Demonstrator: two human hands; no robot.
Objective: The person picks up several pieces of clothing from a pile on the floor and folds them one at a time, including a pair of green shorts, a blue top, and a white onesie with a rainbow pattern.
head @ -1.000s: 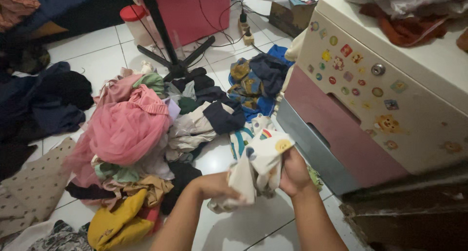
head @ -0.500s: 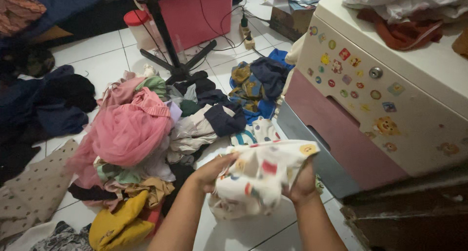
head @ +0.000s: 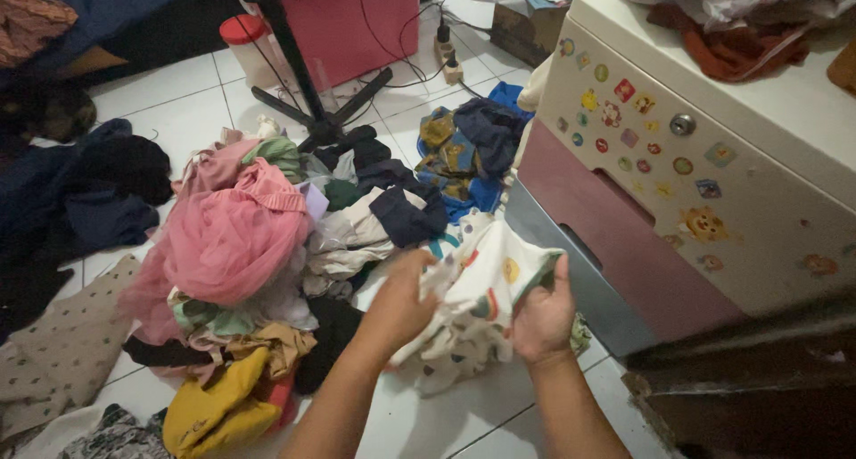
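Both my hands grip a small white garment [head: 477, 303] printed with coloured shapes, held above the white tile floor. My left hand [head: 403, 298] clutches its left side and my right hand [head: 542, 314] pinches its right edge. The cloth hangs bunched between them, its lower part drooping toward the floor. Just left of my hands lies a big heap of mixed clothes [head: 267, 272] topped by a pink net-like garment [head: 227, 236], with a yellow piece [head: 209, 410] at its near end.
A plastic drawer chest [head: 678, 182] with stickers, a pink and a grey drawer stands at right, clothes piled on top. Blue patterned clothes [head: 468, 151] lie beside it. A black stand's legs [head: 312, 111], a pink cabinet [head: 361, 22], a power strip and dark clothes [head: 80, 200] fill the back and left.
My hands have turned and bunched the white garment, first spreading it wide, now drawing it together. They stay in roughly the same place by the drawers.
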